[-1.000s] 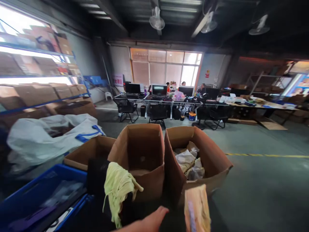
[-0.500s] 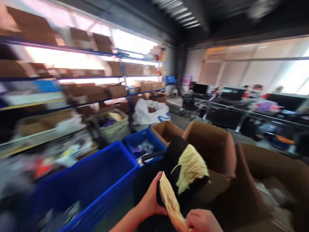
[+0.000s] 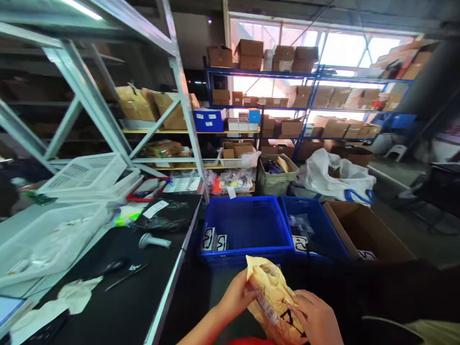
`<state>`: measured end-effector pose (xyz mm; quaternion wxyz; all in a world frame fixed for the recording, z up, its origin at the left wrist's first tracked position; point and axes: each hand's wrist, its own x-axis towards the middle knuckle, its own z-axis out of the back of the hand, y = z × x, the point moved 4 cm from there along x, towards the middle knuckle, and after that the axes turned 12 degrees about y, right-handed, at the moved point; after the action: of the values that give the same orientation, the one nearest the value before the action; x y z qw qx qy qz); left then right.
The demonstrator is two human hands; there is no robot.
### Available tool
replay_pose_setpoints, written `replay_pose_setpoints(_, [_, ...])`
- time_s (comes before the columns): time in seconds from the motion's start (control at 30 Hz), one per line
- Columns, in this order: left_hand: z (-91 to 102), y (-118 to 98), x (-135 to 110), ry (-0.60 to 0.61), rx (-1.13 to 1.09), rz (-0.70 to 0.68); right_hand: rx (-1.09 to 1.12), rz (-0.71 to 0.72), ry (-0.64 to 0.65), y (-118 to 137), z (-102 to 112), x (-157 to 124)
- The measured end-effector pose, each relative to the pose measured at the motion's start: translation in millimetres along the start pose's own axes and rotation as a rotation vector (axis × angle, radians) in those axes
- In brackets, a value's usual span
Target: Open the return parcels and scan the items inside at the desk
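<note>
While two blue mesh crates (image 3: 247, 227) are sitting ahead, left hand (image 3: 235, 297) and right hand (image 3: 316, 318) are both gripping one crinkled yellow mailer bag (image 3: 273, 294), fingers curled.

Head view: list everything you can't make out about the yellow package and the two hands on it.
Contents of the yellow package: hidden by its opaque wrapping. Its print is too small to read.
Its lower end: covered by the right hand and cut off by the bottom edge.
Fingers of the left hand: mostly hidden behind the package.
Tags on the blue crate: too small to read.
</note>
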<state>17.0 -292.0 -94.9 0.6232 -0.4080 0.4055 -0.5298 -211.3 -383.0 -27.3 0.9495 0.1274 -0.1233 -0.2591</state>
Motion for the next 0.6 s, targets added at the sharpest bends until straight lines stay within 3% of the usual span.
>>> replay_pose_setpoints(0.1, [31.5,22.3,-11.8,-0.214,-0.081,0.091,0.062,0.009,0.318,13.7,-10.6,50.8])
replay_pose_setpoints(0.2, [50.2,34.0,-17.2,-0.313,-0.174,0.126,0.095,0.079,0.573,29.1,-21.0,97.3])
replay_pose_setpoints(0.27, [59.5,39.3,-12.6,-0.323,-0.199,0.140,0.091,0.138,0.671,33.9,-30.5,127.5])
replay_pose_setpoints(0.33, [70.3,48.2,-1.0,-0.360,-0.170,0.161,0.074,0.137,0.714,22.1,-41.8,159.3])
replay_pose_setpoints(0.43, [90.0,76.0,25.7,-0.513,-0.049,0.218,0.094,0.003,0.619,-43.2,-53.3,212.5])
replay_pose_setpoints(0.5, [100.6,104.5,46.8,-0.582,-0.009,0.317,0.094,-0.212,0.484,-120.0,-52.4,248.6])
replay_pose_setpoints(0.6, [112.0,145.8,82.3,-0.556,-0.008,0.544,0.037,-0.634,0.216,-254.1,-33.0,298.7])
